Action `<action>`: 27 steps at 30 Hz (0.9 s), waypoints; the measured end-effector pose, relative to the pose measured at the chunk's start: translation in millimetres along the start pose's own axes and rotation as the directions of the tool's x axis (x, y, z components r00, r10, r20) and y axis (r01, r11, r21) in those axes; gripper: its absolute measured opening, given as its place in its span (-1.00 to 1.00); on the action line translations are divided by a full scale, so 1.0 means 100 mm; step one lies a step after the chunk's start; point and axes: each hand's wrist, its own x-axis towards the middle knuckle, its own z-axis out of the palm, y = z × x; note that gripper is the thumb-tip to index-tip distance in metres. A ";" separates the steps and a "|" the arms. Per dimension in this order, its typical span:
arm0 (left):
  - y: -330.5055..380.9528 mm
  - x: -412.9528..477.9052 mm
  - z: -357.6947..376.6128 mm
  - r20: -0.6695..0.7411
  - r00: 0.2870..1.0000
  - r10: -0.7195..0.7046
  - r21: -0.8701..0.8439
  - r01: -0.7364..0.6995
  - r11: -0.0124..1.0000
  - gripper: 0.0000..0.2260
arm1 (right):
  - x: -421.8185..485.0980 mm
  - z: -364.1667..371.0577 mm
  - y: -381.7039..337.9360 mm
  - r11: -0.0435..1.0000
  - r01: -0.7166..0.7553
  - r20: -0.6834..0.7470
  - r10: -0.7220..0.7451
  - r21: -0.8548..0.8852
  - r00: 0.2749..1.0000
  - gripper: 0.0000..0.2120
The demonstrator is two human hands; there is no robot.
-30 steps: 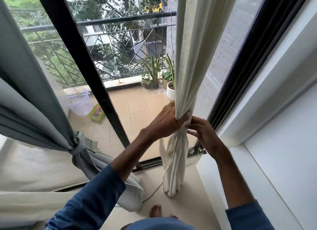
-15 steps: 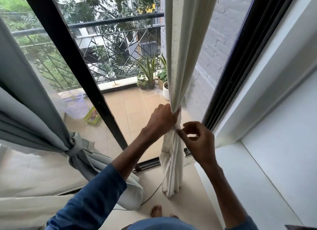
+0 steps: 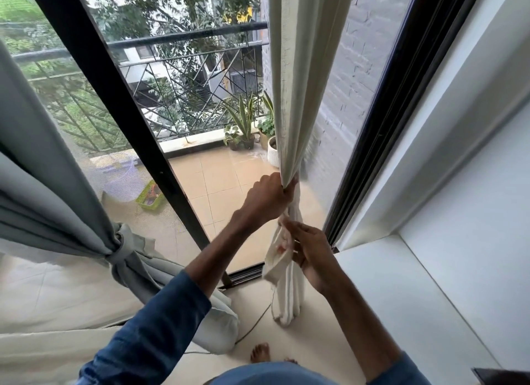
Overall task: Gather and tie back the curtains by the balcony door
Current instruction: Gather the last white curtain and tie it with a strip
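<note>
**Right hand drops to the loose tail of the cream curtain**

The black-framed balcony door [image 3: 114, 103] fills the view. At its left the grey curtain [image 3: 43, 183] hangs bunched and knotted with a tie of its own cloth [image 3: 120, 249], unchanged from half a second ago. The cream curtain [image 3: 298, 83] hangs at the door's right edge, beside the white ledge [image 3: 401, 284], drawn into a narrow column that reaches the floor.

The left hand [image 3: 266, 198] stays fisted round the gathered cream cloth, fingers wrapped tight at the narrowest point, as before. The right hand [image 3: 311, 249] was level with it, thumb and finger pinched just beside the cloth; it now sits lower, fingers curled round a loose flap of the same curtain below the left fist.

Potted plants [image 3: 243, 132] stand outside on the balcony tiles. A bare foot [image 3: 260, 353] shows at the bottom edge.
</note>
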 end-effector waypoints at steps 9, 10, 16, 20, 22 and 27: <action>-0.03 0.09 -0.09 0.110 0.992 -0.066 -0.231 0.090 0.969 -0.51 | 0.00 -0.19 0.01 0.985 0.032 -0.070 -0.045 -0.172 0.997 -0.70; -0.03 0.09 -0.08 0.108 0.992 -0.064 -0.205 0.085 0.975 -0.51 | 0.01 -0.20 0.00 0.966 0.096 -0.116 -0.127 -0.238 0.985 -0.70; 0.02 0.08 -0.06 0.153 0.984 -0.090 -0.104 0.107 0.989 -0.52 | 0.02 -0.02 0.00 0.837 0.274 -0.071 -0.346 -0.473 0.935 -0.67; 0.01 0.12 -0.06 0.187 0.978 -0.093 -0.031 0.100 0.995 -0.45 | 0.02 0.08 0.08 0.757 0.280 -0.079 -0.399 -0.590 0.914 -0.77; 0.01 0.12 -0.09 0.222 0.970 -0.100 -0.027 0.108 0.994 -0.40 | 0.02 0.05 0.07 0.768 0.267 -0.081 -0.382 -0.582 0.921 -0.91; 0.02 0.12 -0.10 0.248 0.964 -0.099 -0.039 0.112 0.993 -0.33 | -0.04 0.04 0.05 0.853 0.228 -0.058 -0.287 -0.470 0.956 -0.86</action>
